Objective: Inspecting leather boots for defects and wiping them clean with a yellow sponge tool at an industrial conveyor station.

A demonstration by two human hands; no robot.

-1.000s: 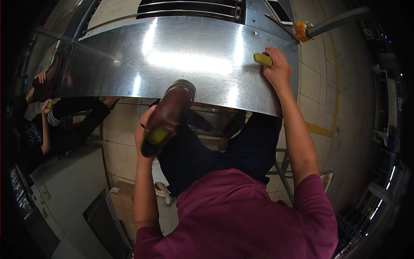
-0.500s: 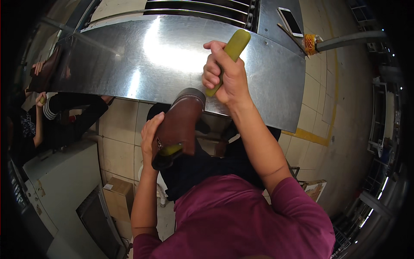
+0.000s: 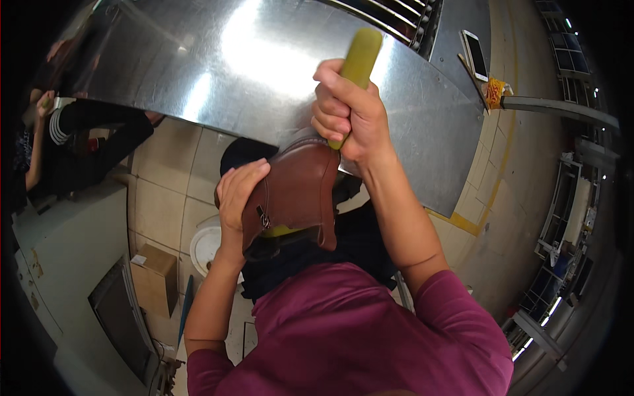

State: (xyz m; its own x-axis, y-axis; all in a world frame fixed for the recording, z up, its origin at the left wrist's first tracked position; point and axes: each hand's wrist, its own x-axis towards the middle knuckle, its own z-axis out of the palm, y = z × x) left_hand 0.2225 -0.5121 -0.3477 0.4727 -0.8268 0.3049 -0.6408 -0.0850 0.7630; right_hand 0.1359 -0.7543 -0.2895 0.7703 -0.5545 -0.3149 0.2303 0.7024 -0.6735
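Note:
A brown leather ankle boot [image 3: 297, 191] is in front of me at the near edge of the metal table, its dark sole end toward the table and its opening toward my body. My left hand [image 3: 242, 191] is closed on the boot's left side, thumb out of sight. A zip pull [image 3: 263, 216] hangs by the opening, where something yellow-green [image 3: 282, 231] shows inside. My right hand [image 3: 350, 112] grips a yellow-green bar [image 3: 363, 56] with a rounded end, held upright. Its lower end is close to the boot's far end; whether they touch, I cannot tell.
Beyond lies the shiny metal table [image 3: 165, 59], with rollers [image 3: 396, 16] behind it. A phone [image 3: 474, 56] and a thin stick rest at the right. A bar with yellow wrapping [image 3: 495, 92] juts in. At left sit another person [image 3: 99, 129], a cabinet [image 3: 72, 244] and a carton [image 3: 155, 277].
The boot has swung so its shaft shows broader, with the zip side toward me. My right hand still grips the bar, now more upright. The whole view has turned and shifted slightly.

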